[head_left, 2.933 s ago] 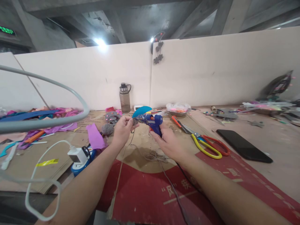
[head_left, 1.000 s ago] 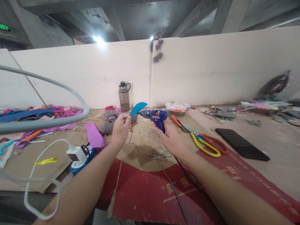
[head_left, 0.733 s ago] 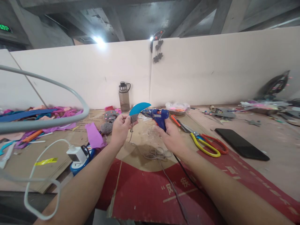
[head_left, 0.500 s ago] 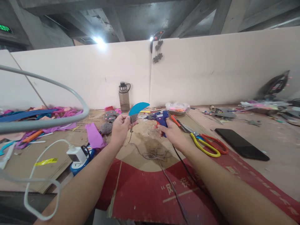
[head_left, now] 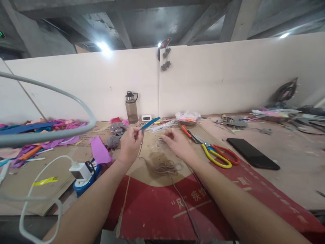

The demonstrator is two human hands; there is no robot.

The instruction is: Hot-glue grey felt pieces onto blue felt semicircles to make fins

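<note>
My left hand (head_left: pixel 131 142) pinches a flat blue felt-like piece (head_left: pixel 150 124), now seen nearly edge-on, tilted up to the right. Grey yarn hangs below those fingers. My right hand (head_left: pixel 175 142) is a little to the right over the cardboard, its fingers loosely curled and slightly apart, with nothing visible in them. The glue gun cannot be made out; part of its black cord may run under my right forearm. A loose tangle of grey yarn (head_left: pixel 166 167) lies on the cardboard (head_left: pixel 149 203) between my arms.
Scissors (head_left: pixel 218 156) and a black phone (head_left: pixel 252 153) lie to the right. A bottle (head_left: pixel 131 107), a small white device (head_left: pixel 146 118) and a bowl (head_left: pixel 188 118) stand along the back. On the left are felt scraps (head_left: pixel 100 149), a blue power strip (head_left: pixel 85 181) and a grey tube (head_left: pixel 76 98).
The glue gun has left my right hand's visible grip. My left hand has turned the blue piece from its broad face to nearly edge-on. The view has shifted slightly right.
</note>
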